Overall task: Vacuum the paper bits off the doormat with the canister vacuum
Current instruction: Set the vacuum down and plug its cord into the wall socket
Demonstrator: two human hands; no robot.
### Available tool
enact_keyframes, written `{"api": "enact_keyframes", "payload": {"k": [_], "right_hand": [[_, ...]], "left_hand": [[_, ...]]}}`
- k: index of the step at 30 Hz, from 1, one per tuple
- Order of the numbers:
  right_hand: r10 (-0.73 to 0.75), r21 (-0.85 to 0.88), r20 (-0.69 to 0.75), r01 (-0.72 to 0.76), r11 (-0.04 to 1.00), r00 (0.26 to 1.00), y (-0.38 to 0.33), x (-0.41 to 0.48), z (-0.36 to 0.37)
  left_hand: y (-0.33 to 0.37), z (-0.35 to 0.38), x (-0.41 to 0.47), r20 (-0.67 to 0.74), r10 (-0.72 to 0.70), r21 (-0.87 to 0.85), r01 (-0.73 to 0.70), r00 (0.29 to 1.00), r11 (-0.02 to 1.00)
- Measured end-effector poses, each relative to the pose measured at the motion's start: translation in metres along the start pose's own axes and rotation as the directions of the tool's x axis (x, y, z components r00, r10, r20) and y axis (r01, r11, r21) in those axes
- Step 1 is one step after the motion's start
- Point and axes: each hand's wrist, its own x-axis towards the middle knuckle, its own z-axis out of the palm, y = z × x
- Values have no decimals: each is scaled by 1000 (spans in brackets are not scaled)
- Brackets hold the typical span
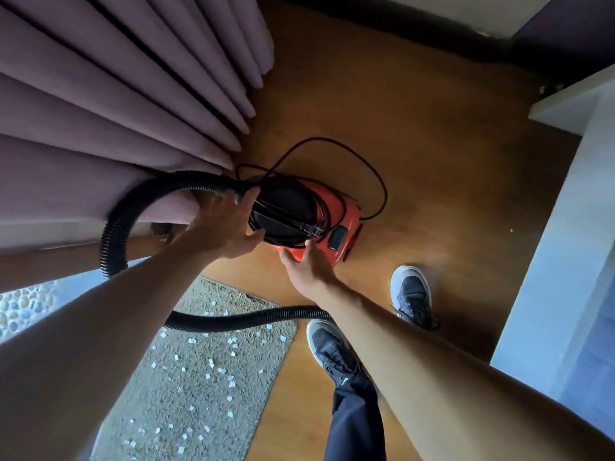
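Vacuum: the red canister (336,214) sits on the wood floor (416,128), just past the mat's far corner and beside the curtain (100,111).
Left hand: your left hand (226,224) is spread, straight-fingered, against the side of the black top. It grips nothing.
Right hand: your right hand (306,264) lies with its fingers out flat on the near edge of the red shell, just beside the black button (336,239). It holds nothing either.
Cord: the cord (376,174) is wound round the black top with the plug (311,229) laid across it. One slack loop lies on the floor behind the canister.
Hose: the hose (113,227) arcs out against the curtain, swings round and crosses the mat's far end. Your right arm hides its nozzle end.
Mat: the grey mat (199,404) is scattered with white paper bits (221,371), and none look cleared yet.
Stage: you appear to be readying the machine; with the cord wound up, it probably has no power.
Risk, cord: if you pull the turns off fast, the floor loop may knot or catch under the canister.
Risk, hose: if you lift or drag the canister, the hose could sweep the mat and flick bits onto the floor.
Risk, curtain: the hose leans on the fabric, so suction there could grab the hem.
Risk, feet: your nearer shoe (329,347) stands close to the hose, and a careless step could tread on it.
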Motion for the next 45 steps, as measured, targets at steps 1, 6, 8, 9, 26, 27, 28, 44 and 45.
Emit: {"api": "enact_keyframes", "payload": {"k": [1,6,8,9,26,27,28,44,45], "right_hand": [[60,144,-23,-56,988,998,-3,7,3],[292,586,-44,-212,782,955,-18,27,16],[357,664,-8,-262,700,934,-23,33,19],[384,693,7,-281,664,923,-26,35,19],[311,942,-78,-32,334,947,-86,20,-30],[281,944,-67,-31,329,957,-89,15,-36],[267,945,-60,-31,325,962,-92,10,-42],[146,850,-409,318,419,901,-138,-23,-133],[126,804,-473,368,467,872,-142,-26,-138]], "left_hand": [[0,-1,6,6,-3,6,3,1000,1000],[2,3,23,55,-27,79,23,998,997],[5,6,25,53,-46,87,41,998,995],[7,8,25,50,-50,88,46,997,995],[-7,18,-2,-132,-8,82,19,991,996],[-8,17,-5,-170,1,51,8,985,999],[-9,17,-7,-212,7,19,-3,977,1000],[44,-60,-22,-647,212,-92,-352,732,931],[50,-65,-25,-659,208,-99,-358,723,928]]}}
